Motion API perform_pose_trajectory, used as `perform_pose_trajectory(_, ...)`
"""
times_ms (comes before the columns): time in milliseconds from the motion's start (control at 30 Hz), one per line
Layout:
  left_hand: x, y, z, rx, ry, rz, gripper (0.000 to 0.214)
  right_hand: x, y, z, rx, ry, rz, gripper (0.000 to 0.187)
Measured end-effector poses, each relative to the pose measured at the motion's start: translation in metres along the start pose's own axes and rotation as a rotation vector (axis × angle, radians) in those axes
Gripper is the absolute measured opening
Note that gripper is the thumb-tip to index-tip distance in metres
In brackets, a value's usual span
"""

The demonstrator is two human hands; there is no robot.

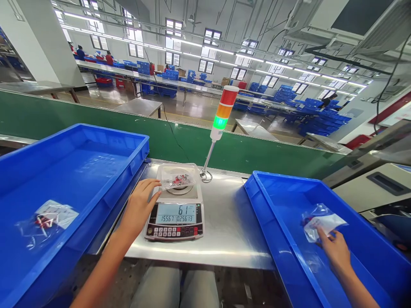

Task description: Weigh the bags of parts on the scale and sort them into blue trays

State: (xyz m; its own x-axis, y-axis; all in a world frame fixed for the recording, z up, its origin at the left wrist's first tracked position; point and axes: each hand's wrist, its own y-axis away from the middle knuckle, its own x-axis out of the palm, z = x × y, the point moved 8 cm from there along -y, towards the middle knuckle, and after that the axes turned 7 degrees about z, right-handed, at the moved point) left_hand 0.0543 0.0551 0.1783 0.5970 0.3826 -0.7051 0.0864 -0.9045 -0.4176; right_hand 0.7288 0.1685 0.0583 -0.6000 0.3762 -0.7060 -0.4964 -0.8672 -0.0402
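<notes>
My left hand point(140, 205) reaches over the left side of a digital counting scale point(175, 220). Its fingers are stretched out, with the thumb apart, and the fingertips meet the edge of a clear plastic bag point(178, 180) of small red parts. That bag lies on the scale's pan; the display reads 61 on top. Over the right blue bin point(276, 214), my right hand point(335, 250) pinches another clear plastic bag point(321, 223) with a white paper in it. A third plastic bag point(48, 220), with red parts and a printed paper, lies in the left blue bin point(112, 147).
A signal tower light point(221, 115), lit green, stands behind the scale. The steel table point(224, 222) runs between the two bins. A green barrier point(173, 132) crosses behind it. At the right edge is a beige machine point(379, 188). People and stacked blue crates are far back.
</notes>
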Motion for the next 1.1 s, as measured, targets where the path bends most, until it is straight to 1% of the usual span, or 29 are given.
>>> perform_pose_trajectory(67,0.003,-0.001,0.001,0.009,0.005,0.012,0.03,-0.002,0.011,0.006,0.097,-0.336,0.083,0.081)
perform_pose_trajectory(100,0.004,-0.002,0.002,0.015,0.004,0.013,0.03,-0.003,0.018,0.014,0.128,-0.478,0.124,0.079)
perform_pose_trajectory(133,0.005,-0.003,0.002,0.021,0.001,0.011,0.03,-0.006,0.025,0.025,0.118,-0.564,0.158,0.075)
perform_pose_trajectory(200,0.009,-0.004,0.003,0.037,-0.004,0.009,0.029,-0.014,0.04,0.052,0.059,-0.644,0.195,0.066)
perform_pose_trajectory(267,0.013,-0.004,0.004,0.056,-0.012,0.004,0.028,-0.021,0.054,0.077,-0.004,-0.682,0.202,0.058)
perform_pose_trajectory(367,0.019,-0.004,0.006,0.071,-0.024,-0.004,0.027,-0.023,0.073,0.107,-0.047,-0.757,0.195,0.052)
perform_pose_trajectory(433,0.023,-0.007,0.007,0.073,-0.007,-0.013,0.025,-0.015,0.086,0.128,-0.054,-0.793,0.235,0.056)
perform_pose_trajectory(533,0.024,-0.019,0.008,0.042,0.09,-0.059,0.017,0.01,0.107,0.165,-0.053,-0.808,0.357,0.063)
perform_pose_trajectory(600,0.019,-0.035,0.007,0.0,0.149,-0.125,0.012,0.031,0.122,0.199,-0.108,-0.783,0.442,0.061)
perform_pose_trajectory(633,0.013,-0.045,0.006,-0.023,0.166,-0.165,0.011,0.041,0.129,0.219,-0.169,-0.748,0.474,0.059)
perform_pose_trajectory(700,-0.003,-0.065,0.002,-0.061,0.178,-0.25,0.011,0.066,0.145,0.265,-0.357,-0.638,0.539,0.054)
perform_pose_trajectory(767,-0.031,-0.08,-0.001,-0.099,0.2,-0.363,0.013,0.095,0.165,0.315,-0.592,-0.524,0.619,0.047)
perform_pose_trajectory(833,-0.07,-0.082,-0.003,-0.118,0.206,-0.518,0.014,0.124,0.188,0.36,-0.839,-0.408,0.682,0.037)
perform_pose_trajectory(900,-0.113,-0.069,-0.003,-0.118,0.17,-0.67,0.014,0.152,0.209,0.394,-1.04,-0.23,0.681,0.028)
perform_pose_trajectory(933,-0.134,-0.058,-0.002,-0.119,0.131,-0.734,0.015,0.164,0.217,0.405,-1.111,-0.122,0.662,0.028)
perform_pose_trajectory(1000,-0.168,-0.033,0.002,-0.143,-0.002,-0.809,0.017,0.186,0.229,0.418,-1.205,0.084,0.648,0.033)
perform_pose_trajectory(1067,-0.191,-0.007,0.011,-0.247,-0.178,-0.807,0.021,0.198,0.237,0.421,-1.27,0.191,0.679,0.038)
perform_pose_trajectory(1100,-0.198,0.005,0.016,-0.314,-0.261,-0.783,0.023,0.2,0.238,0.419,-1.292,0.192,0.698,0.04)
